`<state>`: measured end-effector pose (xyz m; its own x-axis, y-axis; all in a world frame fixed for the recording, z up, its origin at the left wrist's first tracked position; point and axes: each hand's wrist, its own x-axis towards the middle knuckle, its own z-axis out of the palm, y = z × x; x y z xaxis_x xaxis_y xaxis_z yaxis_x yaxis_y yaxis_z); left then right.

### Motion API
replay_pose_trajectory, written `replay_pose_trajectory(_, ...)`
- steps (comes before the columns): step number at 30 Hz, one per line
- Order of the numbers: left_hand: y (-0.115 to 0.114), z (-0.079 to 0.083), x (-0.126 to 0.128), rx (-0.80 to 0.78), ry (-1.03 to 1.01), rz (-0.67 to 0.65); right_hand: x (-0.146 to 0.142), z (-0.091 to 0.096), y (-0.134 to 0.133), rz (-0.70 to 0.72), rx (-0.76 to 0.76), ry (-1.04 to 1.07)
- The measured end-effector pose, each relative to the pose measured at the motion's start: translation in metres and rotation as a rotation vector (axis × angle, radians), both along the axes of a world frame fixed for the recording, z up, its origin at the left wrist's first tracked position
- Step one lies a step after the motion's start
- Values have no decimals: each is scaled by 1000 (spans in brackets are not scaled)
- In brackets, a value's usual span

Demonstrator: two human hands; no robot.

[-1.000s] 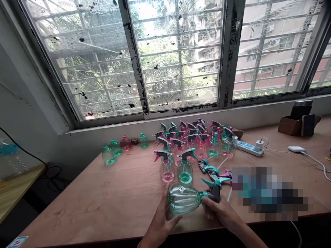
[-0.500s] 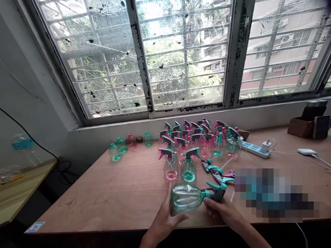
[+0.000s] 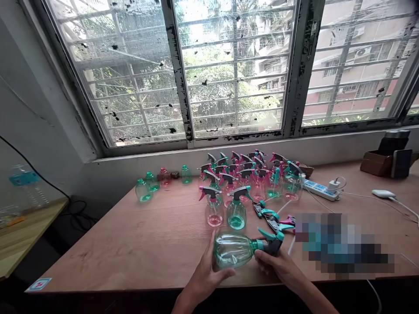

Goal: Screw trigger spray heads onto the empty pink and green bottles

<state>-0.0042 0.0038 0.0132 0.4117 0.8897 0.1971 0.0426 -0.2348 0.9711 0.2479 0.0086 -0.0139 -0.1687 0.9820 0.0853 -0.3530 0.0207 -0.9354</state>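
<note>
A clear green spray bottle (image 3: pixel 233 250) lies on its side just above the wooden table's (image 3: pixel 137 248) near edge. My left hand (image 3: pixel 204 272) is wrapped round its body from below. My right hand (image 3: pixel 278 266) grips the grey and teal trigger head (image 3: pixel 272 242) at the bottle's neck. Just behind stand a pink spray bottle (image 3: pixel 213 209) and a green one (image 3: pixel 236 209), both upright with trigger heads on.
A cluster of several assembled spray bottles (image 3: pixel 252 176) stands near the window sill. Capless bottles (image 3: pixel 144 192) sit at the back left. Loose trigger heads (image 3: pixel 273 218) lie right of my hands. A power strip (image 3: pixel 319 189), cables and a cardboard box (image 3: pixel 376 161) occupy the right.
Both hands keep their grip on the green bottle and trigger head; only the camera view has shifted slightly.
</note>
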Motion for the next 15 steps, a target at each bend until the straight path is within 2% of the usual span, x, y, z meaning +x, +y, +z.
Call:
replay_pose_trajectory(4,0,3,0,-7,1,1,0,5,-2,-4,-12,-13)
replay_pose_trajectory(9,0,2,1,71,66,56,-2,9,-1,2,-18,9)
replay_pose_trajectory(15,1,3,0,22,-2,20,-1,6,-1,11,-26,-8)
